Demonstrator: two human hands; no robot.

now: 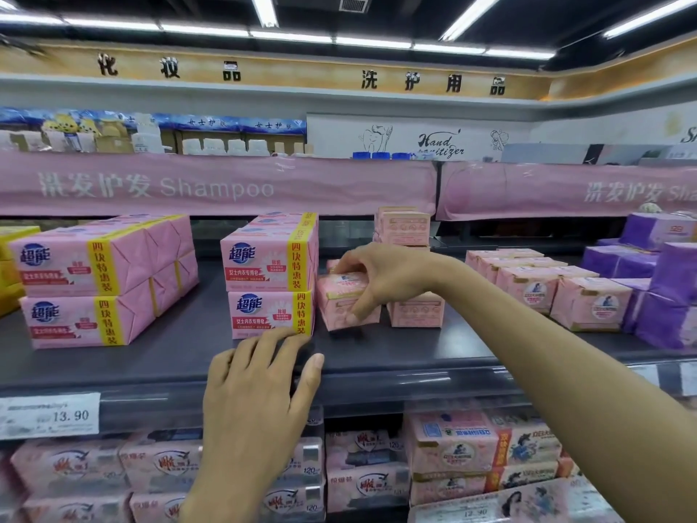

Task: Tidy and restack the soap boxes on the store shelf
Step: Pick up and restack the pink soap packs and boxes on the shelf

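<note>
**Partly hidden: a small pink soap box under the right hand**

Under the curled fingers of the right hand [371, 281], most of the top of the small pink soap box [339, 309]; print there too blurred to read. Grasped from above, thumb on the near face, box tilted a little, just right of the middle stack [269, 277] on the dark shelf [169, 356]. Hard to tell whether resting flat or lifted slightly.

Left hand [260, 379] released: fingers straight, palm down over the shelf's front edge, fingertips touching the bottom pack of the middle stack.

Behind the right wrist, a taller pile of small boxes [403, 228], foot hidden. Just right of the grasped box, apart from it, a second small box [415, 311]. Further right, a row of pink boxes [547, 288] with a round picture, writing too small to read. Cut off at the right edge, purple packs [660, 288]; at the left edge, yellow packs [11, 266].

Two four-packs in the middle stack, two more in the left stack [86, 281], all marked "超能" in blue, with a yellow band reading "四块特惠装".

Above, a pink banner [211, 186]: "洗发护发 Shampoo". On the wall, a sign [439, 143] reading "Hand", the word beneath half hidden. On the shelf edge, a price tag [49, 415]: "13.90", small print blurred. Below, pink packs [358, 469] marked "120", some covered by the left forearm.
</note>
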